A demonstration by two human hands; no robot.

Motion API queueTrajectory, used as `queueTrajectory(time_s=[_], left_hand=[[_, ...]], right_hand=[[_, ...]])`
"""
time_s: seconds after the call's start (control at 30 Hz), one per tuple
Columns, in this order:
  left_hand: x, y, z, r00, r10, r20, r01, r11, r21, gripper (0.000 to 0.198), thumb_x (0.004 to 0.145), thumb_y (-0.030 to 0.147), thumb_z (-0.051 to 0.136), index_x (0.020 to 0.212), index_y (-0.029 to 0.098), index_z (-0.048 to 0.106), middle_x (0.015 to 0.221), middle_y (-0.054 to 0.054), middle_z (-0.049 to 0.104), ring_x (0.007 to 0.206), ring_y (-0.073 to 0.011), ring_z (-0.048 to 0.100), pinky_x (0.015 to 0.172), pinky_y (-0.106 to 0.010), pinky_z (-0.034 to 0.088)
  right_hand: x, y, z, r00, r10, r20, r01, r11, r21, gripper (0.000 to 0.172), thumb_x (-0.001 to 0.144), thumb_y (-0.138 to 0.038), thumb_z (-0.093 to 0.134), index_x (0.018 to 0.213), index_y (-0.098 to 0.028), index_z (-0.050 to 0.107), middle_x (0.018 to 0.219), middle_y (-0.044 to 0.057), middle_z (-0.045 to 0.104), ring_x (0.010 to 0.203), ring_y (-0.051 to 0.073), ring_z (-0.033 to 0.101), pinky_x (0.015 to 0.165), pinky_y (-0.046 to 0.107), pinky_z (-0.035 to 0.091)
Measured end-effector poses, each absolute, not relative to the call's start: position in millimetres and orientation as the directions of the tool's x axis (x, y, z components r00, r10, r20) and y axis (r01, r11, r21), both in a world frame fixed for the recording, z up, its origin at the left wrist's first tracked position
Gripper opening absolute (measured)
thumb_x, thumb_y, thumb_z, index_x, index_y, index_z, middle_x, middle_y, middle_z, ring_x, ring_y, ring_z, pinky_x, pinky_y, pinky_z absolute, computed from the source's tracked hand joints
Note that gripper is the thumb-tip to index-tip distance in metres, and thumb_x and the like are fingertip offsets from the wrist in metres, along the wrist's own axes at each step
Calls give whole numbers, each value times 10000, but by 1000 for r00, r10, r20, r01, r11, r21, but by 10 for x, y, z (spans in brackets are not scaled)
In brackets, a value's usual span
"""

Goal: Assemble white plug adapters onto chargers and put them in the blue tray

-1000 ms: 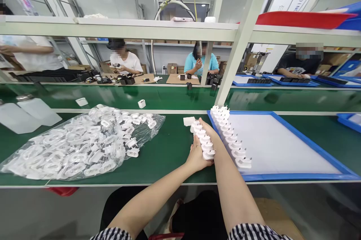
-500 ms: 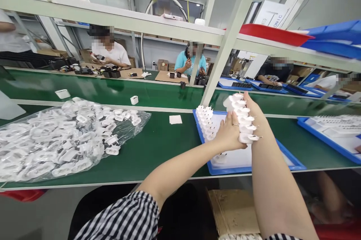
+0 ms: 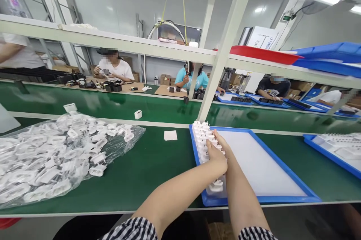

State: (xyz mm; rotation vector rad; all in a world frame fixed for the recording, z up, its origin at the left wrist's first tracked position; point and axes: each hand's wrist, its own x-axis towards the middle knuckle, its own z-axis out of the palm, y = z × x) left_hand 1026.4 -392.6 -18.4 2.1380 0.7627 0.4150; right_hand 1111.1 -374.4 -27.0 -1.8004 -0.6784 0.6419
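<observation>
My left hand [image 3: 216,155] and my right hand [image 3: 223,143] press from opposite sides on a row of white plug adapters [image 3: 214,141] with metal pins pointing up. This row sits in the left part of a blue-rimmed tray [image 3: 284,172] with a white bottom. Beside it, along the tray's left wall, stand more white plug adapters [image 3: 200,131] in a line. Part of the row and most of the fingertips are hidden by the hands. To the left, a clear plastic bag [image 3: 124,150] lies spread under a heap of loose white plug adapters [image 3: 53,161].
A white paper square [image 3: 170,135] lies left of the tray. Single white pieces [image 3: 138,114] stand near the back ledge. A second blue tray [image 3: 332,159] is at the right. A slanted post [image 3: 214,78] rises behind my tray. Co-workers sit across the bench.
Both hands have come down and left with the held row of plug adapters, from above the tray to beside the line at its left wall. The view has tilted upward.
</observation>
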Motion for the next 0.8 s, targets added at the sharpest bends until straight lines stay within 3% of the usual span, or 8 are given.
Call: queueTrajectory(time_s=[0.13,0.33,0.47,0.57,0.67,0.8], left_hand=[[10205,-3860,-177,698,714,63,556,-594,581,902,406,458,609,1173,82,320,1237,-107,273,1162,-233,-97,926,-299,-183],[10124,-3846,-49,704,710,0,619,-613,491,830,436,341,621,1152,35,334,1250,-157,202,1168,-272,-19,923,-357,-146],[9770,-3802,144,798,598,-70,559,-693,456,852,432,405,620,1154,57,330,1241,-180,216,1157,-309,91,921,-442,-2],[9282,-3513,220,826,561,47,513,-785,347,644,552,467,508,1096,135,410,1219,-131,304,1137,-307,175,893,-467,92],[8859,-3067,148,717,696,41,651,-689,317,513,653,458,389,1058,148,436,1175,-111,378,1080,-269,308,868,-426,195],[8570,-2493,-89,550,835,-34,799,-513,314,483,664,429,384,1057,151,428,1105,-91,457,984,-253,420,813,-375,292]], right_hand=[[11178,-3613,-376,767,641,-32,200,-287,-937,373,652,-504,344,678,-199,557,572,14,567,499,137,500,460,248,370],[11313,-3613,-256,825,564,24,261,-344,-902,302,690,-340,313,801,-182,544,502,-13,528,425,116,473,429,235,350],[11338,-4080,-77,740,667,-93,277,-427,-861,226,560,-179,497,775,-181,568,508,-35,526,341,73,429,363,208,322],[11200,-4527,-106,560,783,-272,298,-496,-815,455,397,-104,618,841,-188,571,620,-18,568,377,84,474,349,208,347],[11009,-4716,-279,388,882,-266,422,-427,-800,678,420,-201,645,1066,-211,438,811,19,574,541,116,534,473,243,423],[10866,-4570,-517,371,928,-26,586,-257,-768,642,501,-250,609,1101,-172,392,1080,80,477,913,211,473,762,330,372]])
